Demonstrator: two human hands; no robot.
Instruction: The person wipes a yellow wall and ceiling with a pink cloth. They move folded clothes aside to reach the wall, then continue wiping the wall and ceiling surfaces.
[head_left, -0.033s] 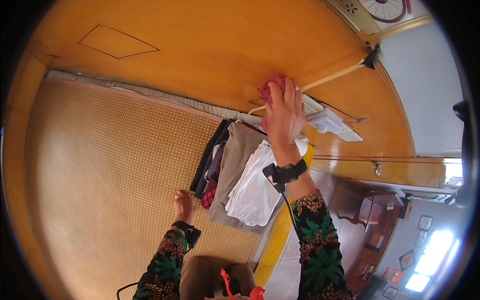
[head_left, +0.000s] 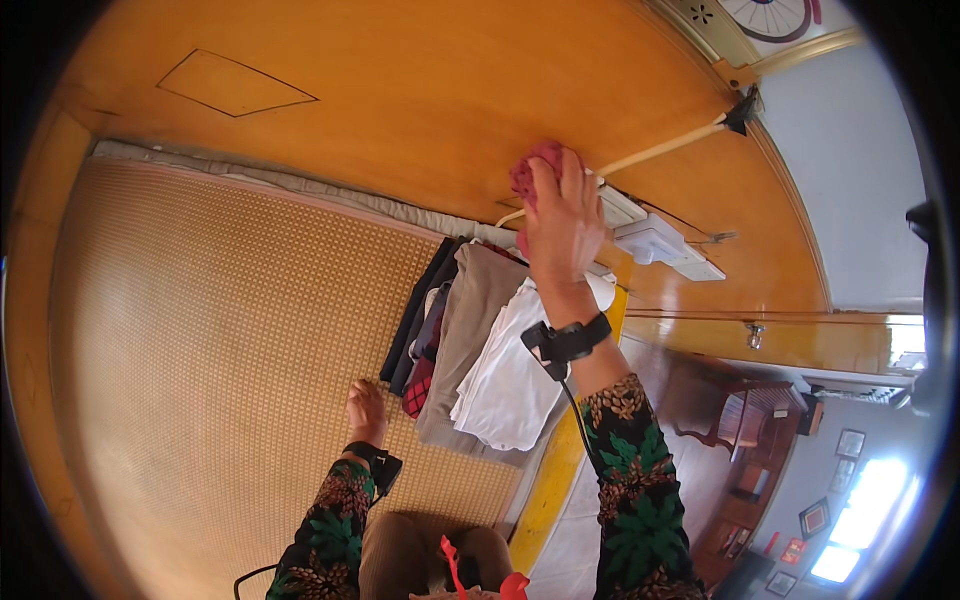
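Note:
My right hand (head_left: pixel 560 225) is raised and holds a pink-red cloth (head_left: pixel 527 172) flat against the orange wooden panel (head_left: pixel 400 90), fingers spread over it. A black band with a cable sits on that wrist. My left hand (head_left: pixel 366 412) rests palm down on the woven straw mat (head_left: pixel 220 330) and holds nothing. Just to its right lies a pile of folded clothes (head_left: pixel 480 350): white, beige, dark and red-checked pieces. Both sleeves carry a green leaf print.
A thin pale pole (head_left: pixel 660 150) runs along the panel toward a black bracket. White boxes (head_left: pixel 655 240) sit beside the right hand. A yellow strip (head_left: pixel 560 470) edges the mat, and dark wooden furniture (head_left: pixel 740 420) stands at the right.

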